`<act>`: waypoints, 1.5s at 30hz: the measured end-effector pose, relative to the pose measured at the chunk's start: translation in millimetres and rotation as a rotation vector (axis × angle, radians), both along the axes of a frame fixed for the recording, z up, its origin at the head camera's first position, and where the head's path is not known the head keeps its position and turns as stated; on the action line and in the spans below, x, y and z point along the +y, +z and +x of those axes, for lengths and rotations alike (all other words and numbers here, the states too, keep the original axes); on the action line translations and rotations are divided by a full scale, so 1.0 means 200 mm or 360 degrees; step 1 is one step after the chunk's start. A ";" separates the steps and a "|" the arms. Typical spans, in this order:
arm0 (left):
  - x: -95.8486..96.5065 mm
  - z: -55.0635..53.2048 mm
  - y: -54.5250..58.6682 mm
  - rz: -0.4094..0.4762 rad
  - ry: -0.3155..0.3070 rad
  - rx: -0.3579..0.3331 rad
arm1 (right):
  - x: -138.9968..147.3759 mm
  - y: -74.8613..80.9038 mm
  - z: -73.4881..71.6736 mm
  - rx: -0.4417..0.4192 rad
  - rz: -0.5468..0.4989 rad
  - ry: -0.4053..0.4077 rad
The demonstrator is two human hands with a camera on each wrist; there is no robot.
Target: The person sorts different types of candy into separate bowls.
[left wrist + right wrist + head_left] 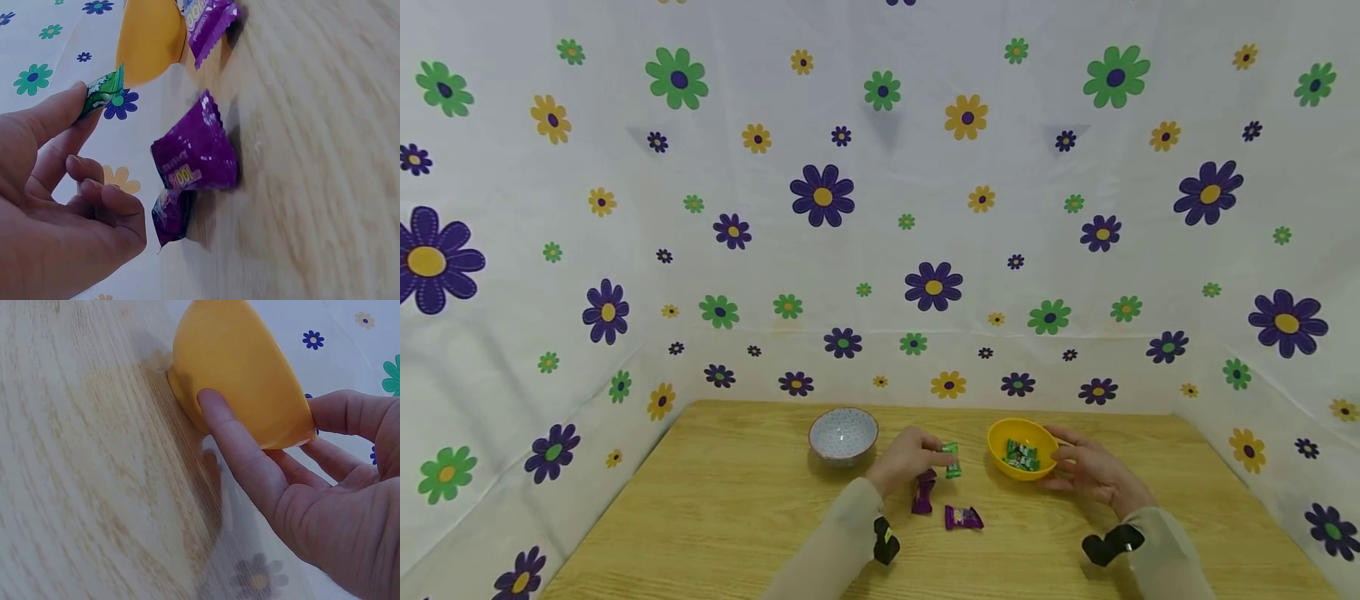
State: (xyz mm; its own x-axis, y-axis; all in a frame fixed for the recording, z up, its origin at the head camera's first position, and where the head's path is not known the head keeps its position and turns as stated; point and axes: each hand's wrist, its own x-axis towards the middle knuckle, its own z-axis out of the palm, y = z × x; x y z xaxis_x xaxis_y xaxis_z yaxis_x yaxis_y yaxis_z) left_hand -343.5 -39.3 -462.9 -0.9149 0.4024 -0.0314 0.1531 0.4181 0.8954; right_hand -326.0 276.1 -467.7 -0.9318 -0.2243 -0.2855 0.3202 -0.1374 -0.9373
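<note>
My left hand (910, 458) pinches a green-wrapped candy (952, 461) between thumb and finger, above the table; the left wrist view shows the same candy (103, 92) at the fingertips, other fingers curled. Below that hand lies a purple-wrapped candy (922, 495), and another purple candy (962, 517) lies to its right. On the right, my right hand (1093, 471) holds the side of a yellow bowl (1024, 476), which stands upright with several green-wrapped candies (1021, 455) inside. The right wrist view has a finger or thumb against the yellow bowl's outer wall (237, 369), others near its rim.
A patterned grey-blue bowl (843, 435) with a reddish rim stands left of my left hand; no contents show in it. The wooden table (700, 500) ends at a white flower-print cloth (760, 283) at the back and sides.
</note>
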 end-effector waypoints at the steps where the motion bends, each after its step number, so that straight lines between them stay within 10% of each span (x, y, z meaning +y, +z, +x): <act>1: 0.01 0.00 0.00 0.0009 0.0014 -0.0009 | 0.00 0.00 0.00 -0.0002 -0.0001 0.0000; 32: 0.25 -0.04 0.03 0.0229 0.0213 0.0036 | 0.00 0.00 -0.01 -0.0010 -0.0005 -0.0005; 45: 0.44 -0.05 0.00 0.0332 0.0521 -0.0063 | 0.00 -0.01 -0.02 -0.0006 -0.0003 -0.0010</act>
